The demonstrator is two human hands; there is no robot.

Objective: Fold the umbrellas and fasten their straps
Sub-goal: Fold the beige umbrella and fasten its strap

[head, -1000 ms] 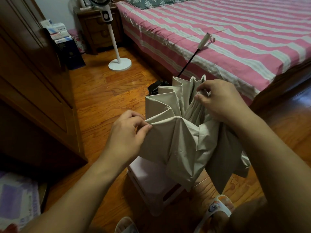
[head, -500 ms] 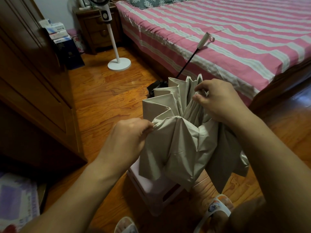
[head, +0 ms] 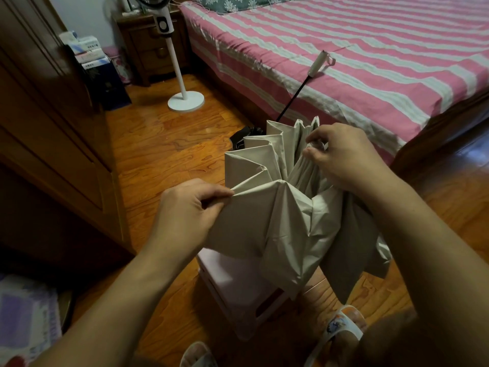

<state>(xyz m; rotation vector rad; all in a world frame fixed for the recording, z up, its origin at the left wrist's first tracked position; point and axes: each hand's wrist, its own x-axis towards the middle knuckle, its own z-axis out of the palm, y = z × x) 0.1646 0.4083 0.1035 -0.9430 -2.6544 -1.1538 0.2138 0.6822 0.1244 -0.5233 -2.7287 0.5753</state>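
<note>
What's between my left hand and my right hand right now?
In the head view, only the beige umbrella canopy spans the gap: its pleated folds run from the left hand, which pinches one fold edge, to the right hand, which grips the gathered fabric.

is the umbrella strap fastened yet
Not yet, it seems: the beige umbrella fans out in loose pleats, the left hand and right hand each pinching a fold. No strap shows.

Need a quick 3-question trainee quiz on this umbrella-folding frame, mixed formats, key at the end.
1. True or false: the left hand pinches a fold of the beige umbrella canopy.
2. The umbrella's white handle rests on: A) the floor B) the striped bed C) the pink stool
3. Fill in: the right hand grips the canopy's ____ pleats.

Key: 1 true; 2 B; 3 gathered
</note>
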